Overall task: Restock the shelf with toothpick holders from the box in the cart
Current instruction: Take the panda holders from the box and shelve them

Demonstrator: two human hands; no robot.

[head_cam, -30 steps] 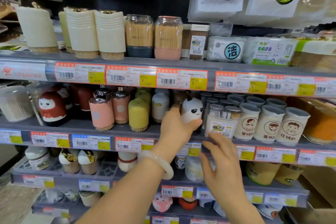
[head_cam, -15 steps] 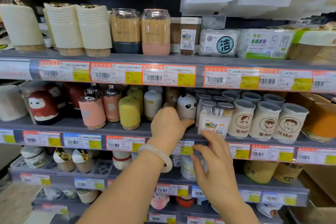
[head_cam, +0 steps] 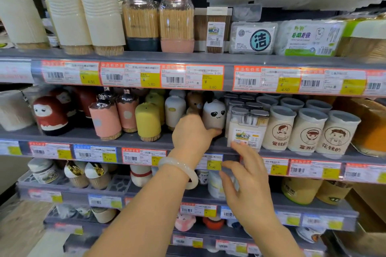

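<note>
Shelves of toothpick goods fill the head view. On the middle shelf (head_cam: 146, 142) the left hand (head_cam: 191, 135), a pale bangle (head_cam: 179, 170) on its wrist, curls round the base of the panda toothpick holder (head_cam: 214, 113), thumb under its right side. That holder stands upright on the shelf, between a brown bear holder (head_cam: 194, 103) behind and to its left and a clear toothpick box (head_cam: 246, 127) on its right. Whether the panda's base touches the shelf board is hidden by the hand, so I cannot tell. The right hand (head_cam: 248, 192) hovers lower, fingers spread and relaxed, gripping nothing, its fingertips (head_cam: 237, 146) just beside the shelf's front edge and a price tag (head_cam: 213, 162). Left of the panda stand a white holder (head_cam: 174, 110), a yellow holder (head_cam: 147, 121) and pink holders (head_cam: 105, 119).
</note>
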